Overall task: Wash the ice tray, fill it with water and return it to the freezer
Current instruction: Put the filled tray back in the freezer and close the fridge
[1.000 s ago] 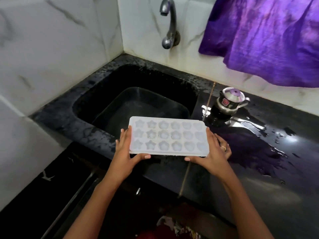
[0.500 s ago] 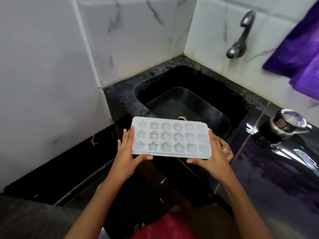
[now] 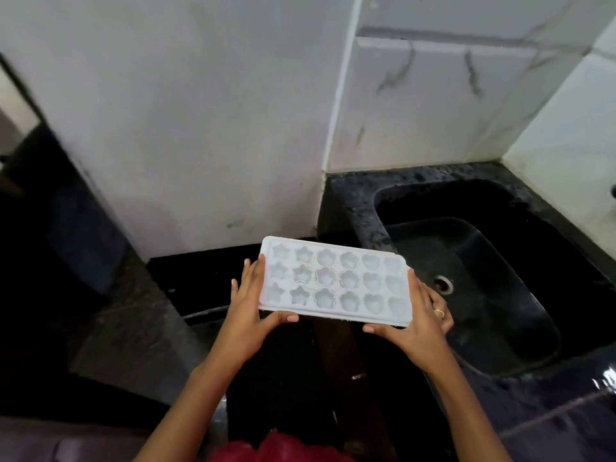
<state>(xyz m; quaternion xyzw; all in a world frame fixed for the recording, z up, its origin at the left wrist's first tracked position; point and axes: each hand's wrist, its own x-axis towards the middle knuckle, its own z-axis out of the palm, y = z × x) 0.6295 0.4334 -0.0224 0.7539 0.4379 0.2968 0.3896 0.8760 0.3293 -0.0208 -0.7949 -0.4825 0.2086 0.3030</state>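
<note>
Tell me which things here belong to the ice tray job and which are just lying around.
Job: ice tray, held by left hand and right hand; sink.
Just there: ring, tiled wall, red cloth at the bottom edge.

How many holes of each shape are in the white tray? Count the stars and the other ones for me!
Star holes: 6
Flower holes: 6
Rounded holes, perhaps hearts: 6
Total: 18 holes in the ice tray
</note>
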